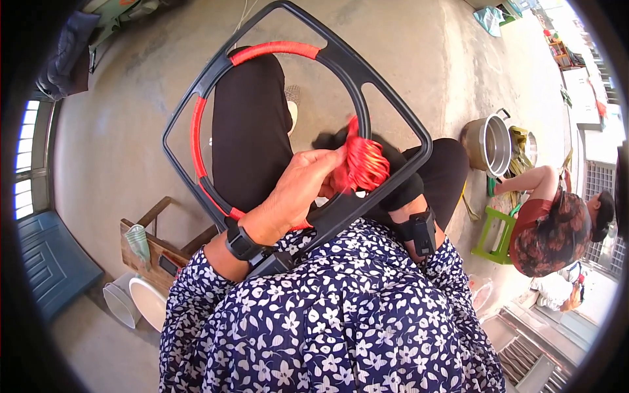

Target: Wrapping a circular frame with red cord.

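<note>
The black plastic frame (393, 124) resting across your lap looks stiff and light, so you could steady it by its rim. Your left hand (295, 193) pinches the soft, springy red cord bundle (362, 164) against the ring; your right hand (400, 196) sits behind the frame, grip hidden.

We wear a dark navy blouse (341, 314) printed all over with small white flowers, its long sleeves ending just short of the wrists. Just behind the left grip (298, 190) a black band (241, 243) circles our wrist, carrying a flat black block. A matching black strap with a boxy unit (419, 229) sits on the right wrist; the right grip itself is hidden, possibly behind the frame. Black trousers (252, 131) cover our legs.
</note>
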### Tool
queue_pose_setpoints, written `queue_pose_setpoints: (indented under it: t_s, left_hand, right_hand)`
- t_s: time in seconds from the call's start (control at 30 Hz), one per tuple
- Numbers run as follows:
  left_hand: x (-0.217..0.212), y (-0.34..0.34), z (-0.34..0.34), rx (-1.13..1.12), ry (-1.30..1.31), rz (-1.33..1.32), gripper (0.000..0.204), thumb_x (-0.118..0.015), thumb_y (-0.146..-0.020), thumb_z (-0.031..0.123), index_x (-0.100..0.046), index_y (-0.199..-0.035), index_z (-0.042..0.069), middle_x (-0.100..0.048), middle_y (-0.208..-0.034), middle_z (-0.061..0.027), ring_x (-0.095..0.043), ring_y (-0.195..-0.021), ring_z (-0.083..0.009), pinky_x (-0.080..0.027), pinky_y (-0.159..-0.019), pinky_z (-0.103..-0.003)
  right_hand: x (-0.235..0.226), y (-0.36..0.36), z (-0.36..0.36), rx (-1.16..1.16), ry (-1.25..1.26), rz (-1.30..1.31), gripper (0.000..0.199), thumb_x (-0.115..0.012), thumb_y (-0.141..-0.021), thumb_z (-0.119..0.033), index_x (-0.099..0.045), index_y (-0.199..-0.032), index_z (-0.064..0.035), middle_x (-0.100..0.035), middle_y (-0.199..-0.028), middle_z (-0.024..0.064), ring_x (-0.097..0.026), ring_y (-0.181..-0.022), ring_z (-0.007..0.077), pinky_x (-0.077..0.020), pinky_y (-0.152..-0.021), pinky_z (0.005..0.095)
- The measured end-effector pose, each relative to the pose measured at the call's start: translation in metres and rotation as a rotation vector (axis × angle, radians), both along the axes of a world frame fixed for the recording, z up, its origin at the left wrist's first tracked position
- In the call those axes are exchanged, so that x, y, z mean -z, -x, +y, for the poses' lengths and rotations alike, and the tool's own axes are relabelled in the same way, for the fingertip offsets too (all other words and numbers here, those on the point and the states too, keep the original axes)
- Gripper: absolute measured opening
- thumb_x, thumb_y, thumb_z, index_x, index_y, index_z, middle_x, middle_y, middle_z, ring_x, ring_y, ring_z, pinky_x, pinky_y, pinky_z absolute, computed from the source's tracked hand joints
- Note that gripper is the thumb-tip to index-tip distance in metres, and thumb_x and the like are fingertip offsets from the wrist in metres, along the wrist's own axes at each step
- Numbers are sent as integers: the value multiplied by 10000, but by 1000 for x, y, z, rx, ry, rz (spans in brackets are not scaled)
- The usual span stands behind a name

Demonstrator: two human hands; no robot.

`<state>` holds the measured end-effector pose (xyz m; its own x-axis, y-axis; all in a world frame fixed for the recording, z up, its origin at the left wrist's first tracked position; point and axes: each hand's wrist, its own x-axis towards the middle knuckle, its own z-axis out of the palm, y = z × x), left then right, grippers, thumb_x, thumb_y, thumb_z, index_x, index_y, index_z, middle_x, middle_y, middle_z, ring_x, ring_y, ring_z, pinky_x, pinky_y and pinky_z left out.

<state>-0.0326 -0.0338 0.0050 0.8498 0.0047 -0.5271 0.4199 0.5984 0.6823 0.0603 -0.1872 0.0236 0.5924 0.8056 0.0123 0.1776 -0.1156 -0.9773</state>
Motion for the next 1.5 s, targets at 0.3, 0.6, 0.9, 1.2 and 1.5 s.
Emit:
queue_pose_setpoints:
  t_s: [0.3, 0.6, 0.9, 1.2, 1.5]
  left_hand:
    - [3, 2, 5, 73, 145, -45, 344, -460, -933, 198, -622, -1086, -64, -668, -894, -76, -631, -779, -117, -514, -706, -235]
    - [7, -1, 7, 80, 204, -26, 297, -490, -951, 198, -628, -1048, -48, -670, -902, -71, -633, -765, -99, -515, -686, -221]
    - [2, -2, 3, 18, 35, -116, 118, -599, -904, 152, -634, -828, 70, -606, -741, 32, -520, -633, -28, -409, -578, -176]
    - [4, 3, 1, 32, -77, -219, 138, -587, -900, 148, -615, -800, 57, -593, -735, 33, -485, -618, -25, -378, -553, -185]
    - [4, 0, 1, -19, -30, -88, 273, -509, -970, 272, -635, -885, 46, -604, -745, 21, -519, -615, -37, -404, -551, -189]
  right_hand:
    - [45, -72, -98, 559, 70, -289, 363, -348, -1022, -317, -491, -1209, -41, -580, -968, 38, -574, -822, 200, -485, -785, 321]
    - [15, -31, -191, 621, -740, 895, 283, -375, -1018, -259, -495, -1138, -32, -399, -706, -32, -371, -529, 60, -322, -491, 209]
    - [32, -36, -158, 1009, -176, 502, 364, -459, -993, -272, -494, -1284, -57, -597, -1000, 11, -582, -836, 131, -476, -744, 255]
    - [6, -17, -36, 247, 69, 530, 286, -539, -932, -143, -566, -1164, 22, -631, -1045, 78, -586, -969, 138, -456, -861, 267]
    - [38, -27, 4, -66, -180, 807, 362, -504, -954, -201, -524, -1236, 25, -592, -1181, 127, -596, -1023, 183, -485, -891, 302]
